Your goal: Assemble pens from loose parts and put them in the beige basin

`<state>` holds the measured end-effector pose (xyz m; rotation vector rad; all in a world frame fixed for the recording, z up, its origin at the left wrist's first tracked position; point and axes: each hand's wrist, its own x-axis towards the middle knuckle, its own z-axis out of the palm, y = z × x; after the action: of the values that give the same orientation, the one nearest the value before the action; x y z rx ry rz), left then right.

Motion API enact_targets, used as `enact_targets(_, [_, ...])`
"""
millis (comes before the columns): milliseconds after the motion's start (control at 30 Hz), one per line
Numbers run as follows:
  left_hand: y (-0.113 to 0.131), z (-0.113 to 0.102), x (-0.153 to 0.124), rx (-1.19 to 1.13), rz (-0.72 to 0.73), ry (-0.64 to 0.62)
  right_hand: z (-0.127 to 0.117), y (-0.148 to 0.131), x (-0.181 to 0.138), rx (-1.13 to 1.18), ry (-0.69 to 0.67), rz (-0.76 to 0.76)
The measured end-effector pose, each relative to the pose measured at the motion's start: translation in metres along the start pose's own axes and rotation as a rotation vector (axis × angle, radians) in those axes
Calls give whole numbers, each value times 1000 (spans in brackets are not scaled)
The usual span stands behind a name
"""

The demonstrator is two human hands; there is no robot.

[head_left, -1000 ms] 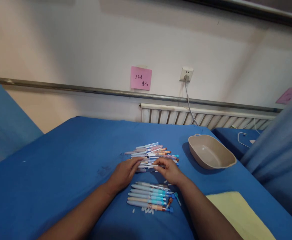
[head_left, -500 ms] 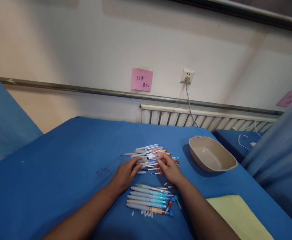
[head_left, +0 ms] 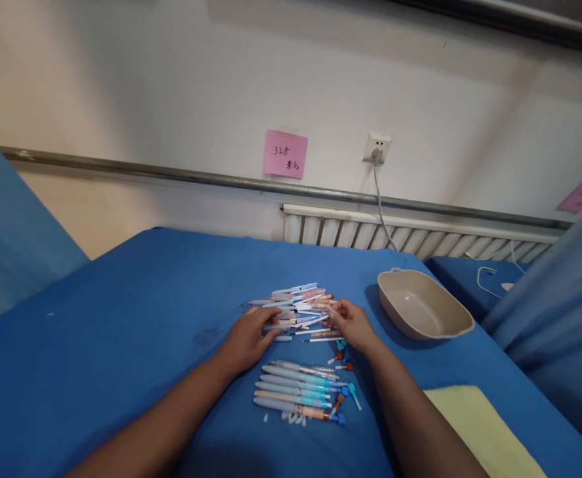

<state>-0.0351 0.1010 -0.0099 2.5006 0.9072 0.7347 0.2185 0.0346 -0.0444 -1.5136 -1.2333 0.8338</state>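
Note:
Loose pen parts, with barrels and thin white refills, form a pile (head_left: 298, 307) in the middle of the blue-covered table (head_left: 136, 318). My left hand (head_left: 245, 337) is at the pile's left side, thumb and fingers curled round the end of a pale pen (head_left: 271, 327). At the pile's right side, my right hand (head_left: 355, 325) has its fingertips pinched together. What sits between them is too small to make out. Closer to me lies a row of pens (head_left: 295, 385) with pale grips and turquoise, blue or brown ends.
Small blue and brown caps (head_left: 339, 401) lie right of the row, and tiny white tips (head_left: 295, 419) below it. A beige basin (head_left: 423, 305) stands to the right. A yellow cloth (head_left: 475, 425) lies at front right. A radiator (head_left: 341, 229) lines the wall.
My right hand has moved right, away from my left hand, and small caps now show beneath it. My left hand has shifted slightly left. The camera view has tilted a little.

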Motion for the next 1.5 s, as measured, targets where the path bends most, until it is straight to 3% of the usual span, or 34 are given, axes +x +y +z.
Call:
enact_targets(333, [5, 1, 1, 63, 74, -14, -7, -14, -8, -661, 80, -178])
enact_targets(533, [13, -2, 1, 7, 128, -119, 3, -26, -15, -745, -48, -353])
enact_targets(800, [13, -7, 1, 52, 203, -150, 5, -37, -24, -830, -237, -431])
enact_targets(1000, [7, 4, 5, 148, 146, -105, 7, -34, -18, -943, -118, -349])
enact_targets(1133, [6, 6, 8, 138, 156, -98, 10, -36, -15, -944, -87, -333])
enact_targets(1267, [12, 0, 3, 78, 164, -60, 14, -45, -27, -790, -81, -399])
enact_targets(1400, [25, -4, -13, -10, 89, -14, 23, -50, -50, -564, -245, -366])
enact_targets(1500, [35, -1, -29, -74, 45, -101, 27, -47, -65, -517, -316, -333])
